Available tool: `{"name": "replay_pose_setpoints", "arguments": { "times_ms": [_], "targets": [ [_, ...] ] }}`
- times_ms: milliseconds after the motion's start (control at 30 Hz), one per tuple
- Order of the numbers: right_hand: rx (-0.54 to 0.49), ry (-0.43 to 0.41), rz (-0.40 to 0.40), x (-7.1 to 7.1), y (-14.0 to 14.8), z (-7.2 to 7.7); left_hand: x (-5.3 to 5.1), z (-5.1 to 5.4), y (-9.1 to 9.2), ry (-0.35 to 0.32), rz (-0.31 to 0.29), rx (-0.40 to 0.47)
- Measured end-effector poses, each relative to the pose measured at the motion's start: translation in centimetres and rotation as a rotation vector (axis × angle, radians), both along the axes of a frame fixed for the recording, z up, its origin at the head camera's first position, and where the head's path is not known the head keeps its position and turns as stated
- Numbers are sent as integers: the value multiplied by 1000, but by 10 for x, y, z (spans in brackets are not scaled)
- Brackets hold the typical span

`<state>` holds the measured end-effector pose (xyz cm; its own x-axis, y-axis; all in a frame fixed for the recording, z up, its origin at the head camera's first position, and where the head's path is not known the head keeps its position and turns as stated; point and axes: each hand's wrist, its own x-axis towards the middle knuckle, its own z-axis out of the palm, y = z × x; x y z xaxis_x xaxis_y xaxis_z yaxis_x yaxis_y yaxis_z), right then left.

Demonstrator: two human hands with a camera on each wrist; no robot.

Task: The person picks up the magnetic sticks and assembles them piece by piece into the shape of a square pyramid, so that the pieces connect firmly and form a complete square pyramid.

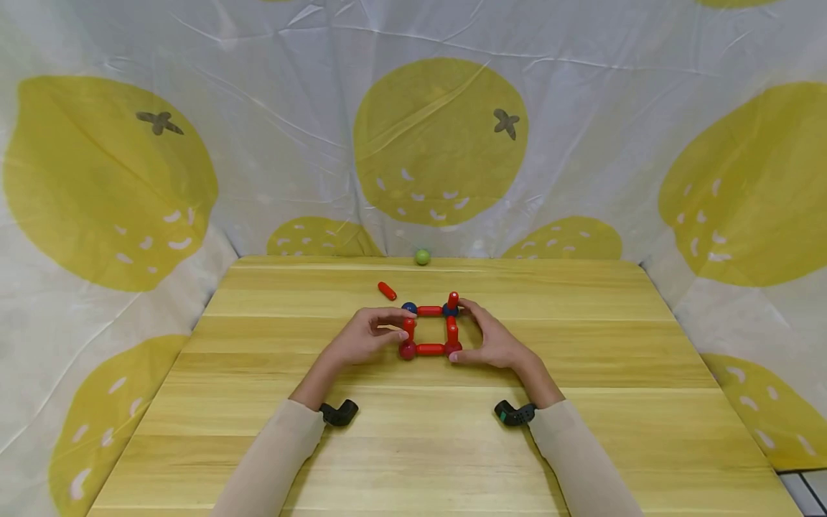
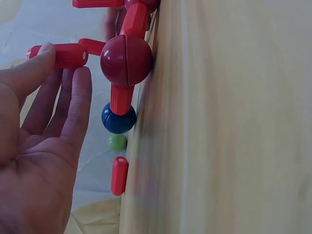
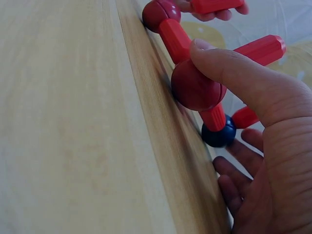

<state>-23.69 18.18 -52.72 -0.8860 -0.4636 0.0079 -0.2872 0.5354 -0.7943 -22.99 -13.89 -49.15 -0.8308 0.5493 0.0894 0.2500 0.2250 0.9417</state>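
A square of red rods and balls lies on the table, with dark red balls (image 1: 407,350) at the near corners and blue balls (image 1: 409,308) at the far ones. Rods stand upright at both right corners. My left hand (image 2: 48,131) pinches a red rod (image 2: 71,55) between thumb and fingers, just above the near-left ball (image 2: 126,60); a small gap shows between them. My right hand (image 3: 278,131) has its thumb on the near-right ball (image 3: 197,85) and its fingers by the far-right blue ball (image 3: 219,131); it steadies the frame.
A loose red rod (image 1: 387,291) lies beyond the square to the left. The green ball (image 1: 423,257) is at the back edge of the wooden table (image 1: 413,445), before a lemon-patterned cloth (image 1: 581,143).
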Motion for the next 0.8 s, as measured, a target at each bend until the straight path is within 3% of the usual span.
{"name": "replay_pose_setpoints", "arguments": {
  "times_ms": [333,567,667,800],
  "targets": [
    [-64,36,21,-1,-2,6,-2,-4,-1,-10,-40,-19],
    [-84,52,23,0,-2,7,-1,-5,3,13,-111,11],
    [-66,51,25,1,-1,7,0,-6,2,68,-68,-8],
    [-64,59,29,0,-1,3,1,-8,1,190,46,-111]
  ]
}}
